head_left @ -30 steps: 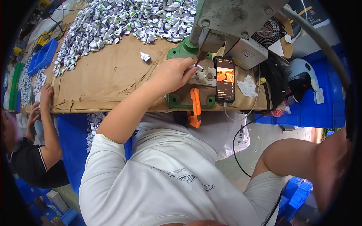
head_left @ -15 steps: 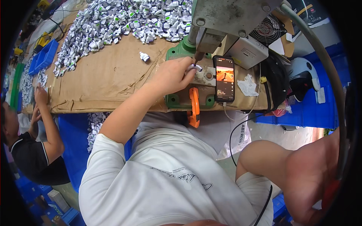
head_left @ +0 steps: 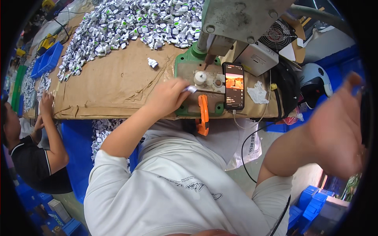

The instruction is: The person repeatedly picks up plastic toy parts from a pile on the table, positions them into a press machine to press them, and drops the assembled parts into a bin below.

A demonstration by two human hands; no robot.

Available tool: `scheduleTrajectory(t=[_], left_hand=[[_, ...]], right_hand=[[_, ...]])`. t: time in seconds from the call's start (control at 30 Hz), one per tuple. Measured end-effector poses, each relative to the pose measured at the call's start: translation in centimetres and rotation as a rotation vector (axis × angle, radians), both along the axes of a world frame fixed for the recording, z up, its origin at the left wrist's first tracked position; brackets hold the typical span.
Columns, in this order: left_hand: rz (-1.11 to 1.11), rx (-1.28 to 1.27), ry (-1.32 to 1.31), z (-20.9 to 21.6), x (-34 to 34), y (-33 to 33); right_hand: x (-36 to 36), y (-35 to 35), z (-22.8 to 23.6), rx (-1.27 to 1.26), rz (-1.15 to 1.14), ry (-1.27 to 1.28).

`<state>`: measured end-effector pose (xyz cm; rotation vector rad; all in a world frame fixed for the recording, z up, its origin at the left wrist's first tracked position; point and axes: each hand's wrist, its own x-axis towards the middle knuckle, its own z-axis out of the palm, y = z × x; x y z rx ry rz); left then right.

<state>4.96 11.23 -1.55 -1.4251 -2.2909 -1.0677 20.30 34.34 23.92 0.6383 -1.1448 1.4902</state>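
Observation:
My left hand (head_left: 168,96) is closed, pinching a small white and dark-purple plastic piece (head_left: 191,89) by its end, just left of the press's fixture. A round white holder (head_left: 200,77) stands on the metal plate (head_left: 210,85) of the bench press, under its pointed tip (head_left: 206,65), and no hand touches it. My right hand (head_left: 336,131) is raised at the far right, smeared by motion, near the view's dark rim. Whether it grips anything there cannot be made out. A single white plastic piece (head_left: 152,63) lies apart on the brown covering.
A big heap of similar pieces (head_left: 130,23) covers the back of the table. Right of the press lie a phone (head_left: 234,86) and crumpled tissue (head_left: 257,93). An orange-handled tool (head_left: 203,115) overhangs the front edge. Another person (head_left: 37,157) works at the left.
My left hand has drawn back from under the press tip toward the lower left, with the piece in it. My right hand has risen, and the long lever has swung upward.

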Motion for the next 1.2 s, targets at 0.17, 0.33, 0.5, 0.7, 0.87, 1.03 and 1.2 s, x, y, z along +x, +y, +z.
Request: scheduleTrajectory(t=[0.17, 0.33, 0.5, 0.7, 0.87, 1.03, 1.2], left_hand=[[0.211, -0.161, -0.015, -2.7, 2.8, -12.3], [0.173, -0.383, -0.231, -1.3, 3.4, -23.2], [0.086, -0.202, -0.298, -1.2, 0.7, -21.7], [0.256, -0.135, -0.271, -1.4, -7.4, -10.3], [0.079, -0.393, -0.314, 0.4, -12.5, -6.1], [0.001, -0.639, -0.247, 1.2, -13.2, -5.9], [0.268, -0.475, -0.411, -0.4, -11.3, -4.7]], right_hand=[[-5.0, -2.9, -11.5, 0.341, -0.029, -0.449], [-6.3, -7.6, -18.6, 0.757, 0.085, -0.841], [-6.3, -9.4, -21.0, 1.152, 0.162, -0.910], [-5.9, -9.5, -21.2, 1.275, 0.016, -1.010], [-5.9, -9.6, -21.1, 1.264, -0.022, -1.051], [-6.0, -9.6, -21.4, 1.157, -0.005, -1.008], [-5.9, -9.6, -21.6, 1.171, -0.020, -0.994]])
